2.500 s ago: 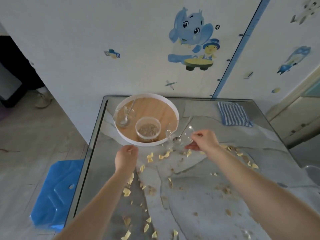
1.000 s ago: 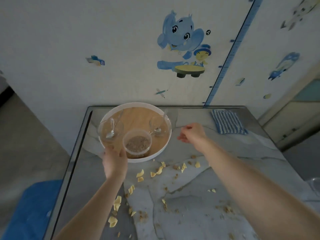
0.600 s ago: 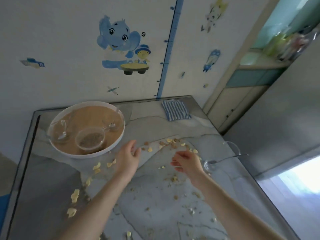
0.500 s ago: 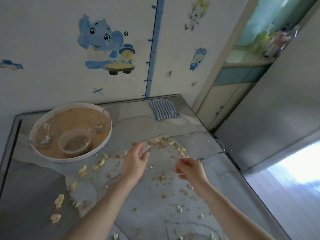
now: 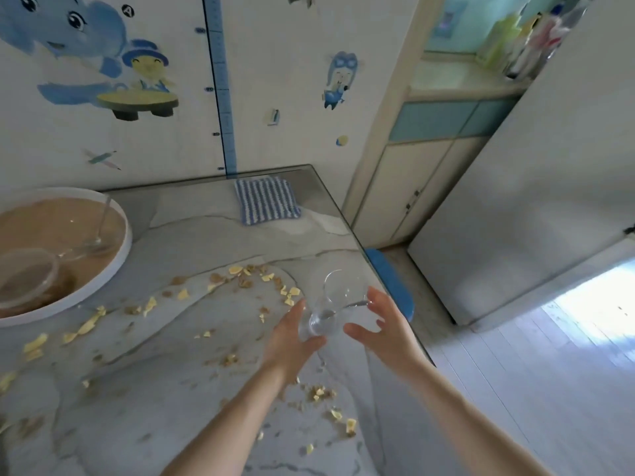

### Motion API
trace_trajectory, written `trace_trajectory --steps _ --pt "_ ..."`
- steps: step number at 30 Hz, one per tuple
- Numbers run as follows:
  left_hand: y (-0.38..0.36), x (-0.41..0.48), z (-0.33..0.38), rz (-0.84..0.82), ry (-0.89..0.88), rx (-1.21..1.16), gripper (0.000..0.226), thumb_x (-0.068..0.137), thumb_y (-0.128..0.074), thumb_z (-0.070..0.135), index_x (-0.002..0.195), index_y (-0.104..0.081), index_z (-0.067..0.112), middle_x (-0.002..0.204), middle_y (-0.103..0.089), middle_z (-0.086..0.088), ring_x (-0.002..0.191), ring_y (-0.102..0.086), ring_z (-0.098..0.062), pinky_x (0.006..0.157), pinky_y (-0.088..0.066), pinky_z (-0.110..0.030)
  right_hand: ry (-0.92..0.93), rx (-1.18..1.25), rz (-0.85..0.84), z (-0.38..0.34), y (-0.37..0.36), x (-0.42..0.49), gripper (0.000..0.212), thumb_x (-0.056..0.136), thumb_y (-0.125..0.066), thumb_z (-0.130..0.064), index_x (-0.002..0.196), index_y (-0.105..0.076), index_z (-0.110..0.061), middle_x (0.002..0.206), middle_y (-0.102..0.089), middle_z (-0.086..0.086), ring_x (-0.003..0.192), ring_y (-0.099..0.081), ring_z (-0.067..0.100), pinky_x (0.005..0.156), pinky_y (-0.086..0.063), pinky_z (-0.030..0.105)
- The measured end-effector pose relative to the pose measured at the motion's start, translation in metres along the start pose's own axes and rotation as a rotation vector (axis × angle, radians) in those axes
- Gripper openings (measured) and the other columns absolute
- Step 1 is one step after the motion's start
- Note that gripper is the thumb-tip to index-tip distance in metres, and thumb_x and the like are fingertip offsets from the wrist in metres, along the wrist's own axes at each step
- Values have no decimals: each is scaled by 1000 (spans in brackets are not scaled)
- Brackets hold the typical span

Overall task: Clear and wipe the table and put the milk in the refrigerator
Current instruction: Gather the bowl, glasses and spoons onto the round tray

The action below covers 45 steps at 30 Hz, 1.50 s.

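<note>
A clear glass (image 5: 338,297) with a spoon (image 5: 357,304) in it stands near the right edge of the marble-patterned table (image 5: 192,389). My left hand (image 5: 292,338) lies against the glass's left side near its base, fingers straight and thumb under it. My right hand (image 5: 385,326) hovers just right of the glass with fingers spread, close to the spoon handle. Cereal crumbs (image 5: 247,280) are scattered over the tabletop. A blue-and-white striped cloth (image 5: 266,201) lies at the back. No milk is in view.
A round white-rimmed wooden tray (image 5: 120,252) at the left holds glass bowls (image 5: 27,276) and a spoon. A blue stool (image 5: 391,286) stands right beside the table's right edge. A tall grey refrigerator (image 5: 532,201) and a cupboard (image 5: 405,187) are to the right.
My view has turned right, away from the tray. Both hands have moved from the tray area across the table and now flank the glass at the right edge.
</note>
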<state>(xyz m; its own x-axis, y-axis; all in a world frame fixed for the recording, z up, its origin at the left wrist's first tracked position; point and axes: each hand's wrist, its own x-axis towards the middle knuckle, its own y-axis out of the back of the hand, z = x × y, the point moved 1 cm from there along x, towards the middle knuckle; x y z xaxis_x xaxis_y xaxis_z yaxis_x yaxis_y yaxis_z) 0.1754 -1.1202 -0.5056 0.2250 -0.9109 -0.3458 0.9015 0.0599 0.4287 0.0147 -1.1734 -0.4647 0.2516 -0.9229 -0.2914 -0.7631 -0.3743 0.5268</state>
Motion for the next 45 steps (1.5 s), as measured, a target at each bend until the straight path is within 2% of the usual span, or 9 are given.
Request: trace_trajectory --steps 5,8,10,16,22,30,35,39,45 --pt "-17 15 6 33 9 -117 63 78 -69 23 133 -40 33 123 -61 -1 112 -58 -21 92 -50 -35 145 -43 -101 -16 3 23 81 69 -78 -30 137 -35 -23 123 -43 -18 121 -42 3 102 -36 25" --pt "-17 19 8 52 40 -167 52 77 -68 11 119 -50 34 107 -65 1 87 -63 -8 62 -47 -7 181 12 -141 -22 4 29 58 67 -80 -23 114 -46 -34 106 -53 -22 108 -53 7 99 -44 30" --pt "-13 19 8 69 58 -202 55 74 -70 9 121 -53 31 107 -65 3 93 -61 -13 57 -43 -5 195 40 -170 -27 3 30 55 66 -81 -20 100 -44 -44 99 -54 -23 102 -55 6 97 -46 30" --pt "28 1 7 159 79 -212 63 75 -73 16 131 -48 27 124 -60 3 119 -52 -13 84 -34 -16 183 115 -283 -61 -14 33 59 65 -81 -13 109 -47 -31 103 -56 -18 102 -56 5 100 -46 32" --pt "96 -23 -10 255 57 -173 58 73 -73 18 127 -53 28 118 -63 4 114 -55 -12 85 -37 -19 220 140 -331 -112 -61 23 73 62 -83 -16 126 -49 -17 116 -62 -3 110 -59 16 100 -47 39" --pt "220 -80 -71 370 21 -178 55 70 -74 22 121 -56 32 109 -67 4 104 -59 -10 71 -41 -11 345 108 -385 -204 -173 -18 57 62 -82 -8 104 -51 -30 98 -62 -6 96 -60 12 94 -48 36" --pt "285 -110 -109 399 18 -190 55 73 -73 21 124 -54 33 112 -65 5 108 -56 -11 88 -40 -22 358 141 -403 -241 -238 -43 53 64 -80 -7 102 -54 -33 97 -61 -12 85 -61 -7 83 -51 20" --pt "326 -123 -131 422 0 -203 59 74 -73 22 128 -51 33 110 -63 5 108 -54 -9 89 -38 -23 351 185 -435 -268 -277 -54 69 65 -80 -10 126 -49 -20 113 -57 -7 90 -57 -6 86 -53 29" --pt "363 -122 -151 465 2 -188 60 74 -72 25 129 -50 31 111 -64 6 107 -56 -11 86 -38 -23 403 164 -463 -300 -311 -52 68 69 -78 -10 129 -47 -17 108 -58 -14 91 -54 -12 73 -49 3"
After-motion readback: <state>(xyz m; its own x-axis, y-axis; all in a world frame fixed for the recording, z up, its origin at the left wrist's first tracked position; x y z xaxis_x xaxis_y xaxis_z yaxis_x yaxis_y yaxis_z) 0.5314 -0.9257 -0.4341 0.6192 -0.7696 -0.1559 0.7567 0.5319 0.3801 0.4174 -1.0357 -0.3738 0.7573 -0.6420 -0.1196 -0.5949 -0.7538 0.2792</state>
